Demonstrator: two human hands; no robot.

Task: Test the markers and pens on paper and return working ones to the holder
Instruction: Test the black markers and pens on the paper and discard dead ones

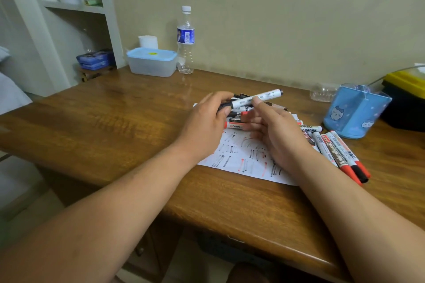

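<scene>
Head view: the left hand [207, 119] grips the dark left end of a white marker [257, 98], fingers curled round it, and holds it above the far edge of the paper [239, 158]. The marker's long axis runs left to right, its free end tilted up and away towards the right. The right hand [273, 128] sits just beneath the barrel with its thumb against it. Its other fingers are loosely curled, and I cannot tell whether it pinches the marker or only touches it.

The blue holder [354, 112] stands on the table [115, 122] well to the right, nearer the right hand. That hand looks better placed to carry a working marker there. More markers lie in a pile [234, 125] behind the hands, and a row [340, 154] lies between paper and holder.
</scene>
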